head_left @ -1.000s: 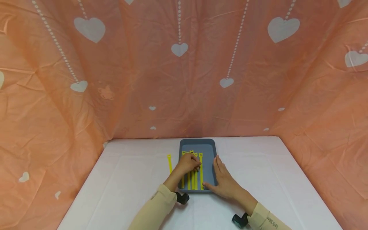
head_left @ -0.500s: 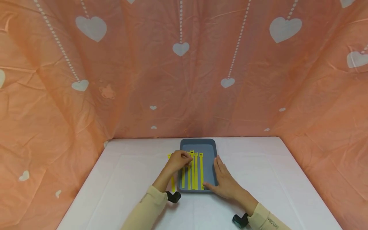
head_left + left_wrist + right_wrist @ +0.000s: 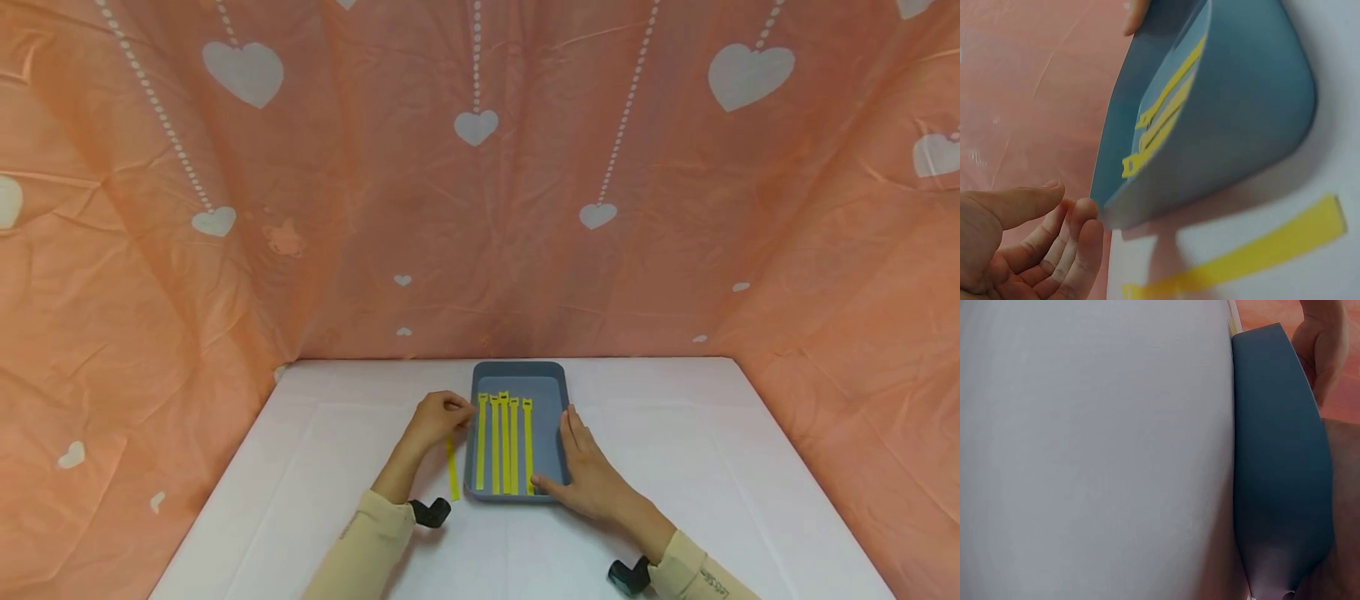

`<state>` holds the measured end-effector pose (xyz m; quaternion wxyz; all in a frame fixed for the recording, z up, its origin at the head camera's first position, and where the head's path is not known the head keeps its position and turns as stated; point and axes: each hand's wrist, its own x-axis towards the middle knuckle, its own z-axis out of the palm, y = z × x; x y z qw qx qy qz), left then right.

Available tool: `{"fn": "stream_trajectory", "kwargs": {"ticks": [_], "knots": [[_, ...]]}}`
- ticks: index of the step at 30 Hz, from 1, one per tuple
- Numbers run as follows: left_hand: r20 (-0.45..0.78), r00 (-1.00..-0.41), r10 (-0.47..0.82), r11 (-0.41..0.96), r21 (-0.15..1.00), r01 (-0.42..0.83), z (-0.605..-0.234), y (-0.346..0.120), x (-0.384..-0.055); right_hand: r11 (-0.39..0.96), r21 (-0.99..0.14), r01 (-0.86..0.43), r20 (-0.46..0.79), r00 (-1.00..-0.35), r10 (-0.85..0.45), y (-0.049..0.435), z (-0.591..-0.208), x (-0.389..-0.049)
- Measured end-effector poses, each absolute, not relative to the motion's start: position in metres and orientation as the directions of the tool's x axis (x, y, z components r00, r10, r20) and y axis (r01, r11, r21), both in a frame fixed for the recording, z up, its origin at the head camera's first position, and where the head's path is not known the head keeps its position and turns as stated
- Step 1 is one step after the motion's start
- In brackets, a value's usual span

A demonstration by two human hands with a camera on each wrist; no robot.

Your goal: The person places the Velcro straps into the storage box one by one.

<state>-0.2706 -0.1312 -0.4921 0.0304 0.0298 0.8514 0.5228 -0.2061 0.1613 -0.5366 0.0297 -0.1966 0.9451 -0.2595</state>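
A grey-blue tray (image 3: pixel 547 442) holds several yellow hook-and-loop cable ties (image 3: pixel 504 450), laid lengthwise with their slotted heads at the far end. One more yellow cable tie (image 3: pixel 453 475) lies on the table just left of the tray. Over its far end is my left hand (image 3: pixel 437 417), beside the tray's left rim. In the left wrist view the fingers (image 3: pixel 1088 250) are loosely bent, the thumb is apart from them, and nothing is held. My right hand (image 3: pixel 588 471) rests along the tray's right side with straight fingers, its thumb over the near right corner.
A white cloth covers the table (image 3: pixel 337 450). Behind and at both sides hangs a peach curtain (image 3: pixel 480 250) with white hearts. Black wrist cameras (image 3: pixel 431 512) are strapped below both hands.
My left hand has moved left, from above the ties in the tray to above the loose tie outside it. The right hand has stayed at the tray's right side.
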Motion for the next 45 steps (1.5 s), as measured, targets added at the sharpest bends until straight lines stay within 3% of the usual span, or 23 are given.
{"fn": "stream_trajectory", "kwargs": {"ticks": [27,45], "knots": [[-0.065,-0.997,-0.029,0.502,0.862,-0.071,-0.511,-0.173,-0.263,0.787,-0.502,-0.359,0.049,-0.920,-0.389,0.162,-0.537,-0.207],[0.026,-0.996,-0.089,0.546,0.837,-0.027,-0.530,-0.163,-0.265,0.787,-0.504,-0.357,0.045,-0.920,-0.389,0.162,-0.536,-0.206]]}}
